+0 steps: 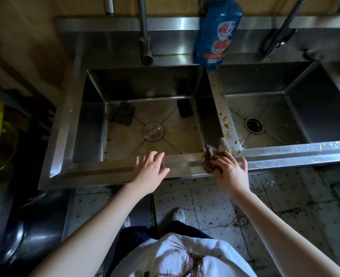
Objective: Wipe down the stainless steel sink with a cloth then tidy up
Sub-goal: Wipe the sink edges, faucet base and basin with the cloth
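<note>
- The stainless steel sink has two basins side by side; the divider between them serves as the landmark here, running from the back ledge toward the person.
- The brown cloth lies bunched at the near end of the divider, where it meets the front rim. Its long axis runs diagonally, from the near rim up toward the divider, with one corner draped over the inner edge of the left basin.
- The right hand presses on the near part of the cloth, fingers curled and gripping its folds, thumb spread out to the right along the front rim.
- The left hand rests flat on the front rim, left of the divider, fingers spread and relaxed, holding nothing.
- Orange-brown sauce spots dot the divider just beyond the cloth, and a few more lie on the rim right of the cloth.
- Left of the divider, the basin floor holds a steel-wool scourer, a round drain cover and a dark rectangular block that I cannot identify.
- Right of the divider is an open drain.
- At the far end of the divider stands a blue detergent bottle.
</note>
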`<state>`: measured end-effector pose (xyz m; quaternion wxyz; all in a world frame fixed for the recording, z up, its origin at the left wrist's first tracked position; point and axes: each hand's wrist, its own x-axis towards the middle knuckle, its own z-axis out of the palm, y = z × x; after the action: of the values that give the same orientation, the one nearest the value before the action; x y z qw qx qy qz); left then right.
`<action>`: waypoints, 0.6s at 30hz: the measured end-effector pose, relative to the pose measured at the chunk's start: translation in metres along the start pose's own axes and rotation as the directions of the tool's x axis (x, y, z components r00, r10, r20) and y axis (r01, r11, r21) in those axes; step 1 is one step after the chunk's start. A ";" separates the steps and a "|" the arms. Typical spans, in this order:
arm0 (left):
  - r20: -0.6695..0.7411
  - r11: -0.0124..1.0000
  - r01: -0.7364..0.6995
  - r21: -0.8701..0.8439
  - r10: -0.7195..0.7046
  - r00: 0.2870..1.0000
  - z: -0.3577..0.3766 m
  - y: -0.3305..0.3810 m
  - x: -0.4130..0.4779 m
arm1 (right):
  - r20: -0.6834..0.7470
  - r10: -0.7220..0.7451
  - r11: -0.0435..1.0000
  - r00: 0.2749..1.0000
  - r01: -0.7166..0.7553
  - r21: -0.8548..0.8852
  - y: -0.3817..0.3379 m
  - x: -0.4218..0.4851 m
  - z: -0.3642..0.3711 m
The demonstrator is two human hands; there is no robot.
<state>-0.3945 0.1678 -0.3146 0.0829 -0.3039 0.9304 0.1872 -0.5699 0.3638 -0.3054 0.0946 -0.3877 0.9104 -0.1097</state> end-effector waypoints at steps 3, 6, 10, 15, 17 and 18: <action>0.037 1.000 0.020 0.000 -0.020 0.999 0.005 0.015 0.002 | 0.007 -0.024 0.999 1.000 0.024 -0.023 0.021 0.004 -0.007; 0.064 0.999 0.038 0.019 -0.040 0.997 0.007 0.023 0.003 | -0.002 -0.002 0.999 1.000 0.003 0.036 0.016 0.006 -0.005; 0.092 0.999 0.051 0.018 -0.052 0.994 0.004 0.025 0.003 | -0.001 -0.032 0.993 0.999 0.032 0.117 0.005 0.003 0.000; 0.095 0.998 0.053 0.030 -0.055 0.994 0.001 0.029 0.007 | -0.041 -0.050 0.997 0.998 0.052 0.054 -0.009 0.009 0.001; 0.071 0.997 0.061 0.046 -0.064 0.995 -0.001 0.031 0.010 | -0.036 -0.049 0.999 0.998 0.050 0.022 -0.009 0.012 0.000; 0.064 0.996 0.070 0.049 -0.073 0.995 -0.002 0.032 0.011 | -0.040 -0.057 0.998 0.998 0.058 0.017 -0.006 0.012 0.000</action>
<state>-0.4225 0.1851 -0.3067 0.1271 -0.3286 0.9199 0.1721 -0.5737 0.3511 -0.3044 0.0770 -0.4106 0.8995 -0.1282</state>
